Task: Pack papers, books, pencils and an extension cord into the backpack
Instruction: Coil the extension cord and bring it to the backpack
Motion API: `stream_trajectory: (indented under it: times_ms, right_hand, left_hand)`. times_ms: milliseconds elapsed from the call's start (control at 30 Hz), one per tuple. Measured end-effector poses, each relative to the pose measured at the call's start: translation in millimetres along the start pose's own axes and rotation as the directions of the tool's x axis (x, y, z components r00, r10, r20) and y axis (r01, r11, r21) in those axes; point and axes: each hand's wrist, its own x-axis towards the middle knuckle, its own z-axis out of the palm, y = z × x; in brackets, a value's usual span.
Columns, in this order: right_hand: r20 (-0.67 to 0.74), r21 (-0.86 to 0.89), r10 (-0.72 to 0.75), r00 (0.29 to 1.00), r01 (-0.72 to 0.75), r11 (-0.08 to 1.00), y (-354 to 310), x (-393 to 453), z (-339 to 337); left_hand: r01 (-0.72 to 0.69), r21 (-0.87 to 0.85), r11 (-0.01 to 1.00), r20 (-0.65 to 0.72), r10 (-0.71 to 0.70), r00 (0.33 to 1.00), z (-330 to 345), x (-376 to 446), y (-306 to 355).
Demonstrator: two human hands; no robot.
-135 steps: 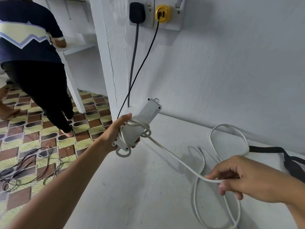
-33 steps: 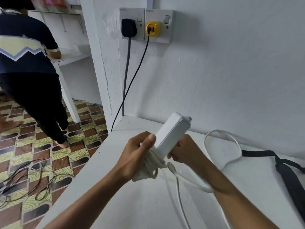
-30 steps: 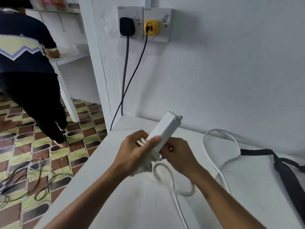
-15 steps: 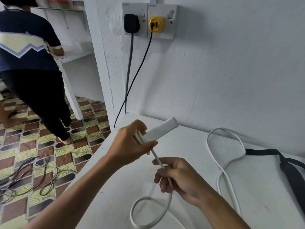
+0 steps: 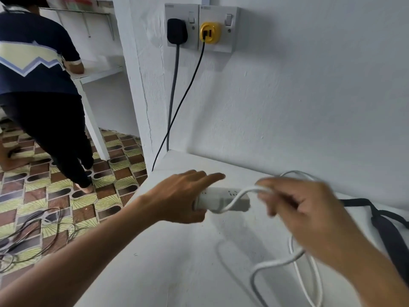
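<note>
My left hand (image 5: 183, 196) grips the left end of the white power strip (image 5: 223, 199) of the extension cord, holding it level just above the white table (image 5: 168, 262). My right hand (image 5: 305, 216), blurred by motion, pinches the white cable (image 5: 241, 196) and carries a loop of it over the strip's right end. The remaining cable (image 5: 305, 275) trails in loose loops on the table below my right wrist. A black strap (image 5: 385, 227) lies at the right edge; the backpack itself is out of frame.
A double wall socket (image 5: 201, 29) holds a black plug and a yellow adapter, their dark cords hanging down past the table's left corner. Another person (image 5: 37, 85) bends at a white desk on the left. Loose wires (image 5: 31, 235) lie on the patterned floor.
The strip went from tilted upward to level. My right hand rose from below the strip to its right end, bringing a cable loop over it.
</note>
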Motion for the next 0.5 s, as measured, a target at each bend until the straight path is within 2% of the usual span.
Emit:
stream_trajectory:
  times_ms: [67, 133, 200, 267, 333, 433, 500]
  right_hand:
    - [-0.166, -0.015, -0.052, 0.985, 0.05, 0.999, 1.7, 16.7, -15.5]
    - [-0.239, -0.018, -0.045, 0.97, 0.042, 0.999, 12.8, 34.8, -24.2]
    - [-0.212, 0.035, 0.049, 0.976, -0.042, 0.998, 33.4, 50.5, -26.5]
    - [-0.116, 0.088, 0.154, 0.981, -0.145, 0.986, 50.2, 58.8, -26.0]
    - [-0.068, 0.108, 0.2, 0.978, -0.192, 0.975, 57.6, 60.7, -19.3]
    - [-0.037, 0.088, 0.257, 0.966, -0.253, 0.963, 61.6, 58.5, 11.4]
    - [-0.042, 0.018, 0.23, 0.972, -0.229, 0.973, 61.0, 53.3, 40.8]
  left_hand:
    - [0.039, -0.091, 0.995, 0.1, -0.03, 0.995, -5.0, -2.8, 14.1]
    - [-0.031, -0.218, 0.975, 0.063, 0.046, 0.997, -7.6, -6.2, 25.6]
    - [-0.125, -0.428, 0.895, -0.028, 0.125, 0.992, -8.4, -7.3, 33.3]
    - [-0.18, -0.601, 0.779, -0.119, 0.135, 0.984, -5.4, -5.7, 37.6]
    - [-0.128, -0.759, 0.638, -0.157, 0.012, 0.988, -2.2, -6.4, 43.1]
    - [-0.062, -0.944, 0.324, -0.134, -0.204, 0.97, 2.8, -9.4, 49.5]
    - [-0.061, -0.962, 0.266, -0.154, -0.346, 0.926, 4.5, -6.6, 51.6]
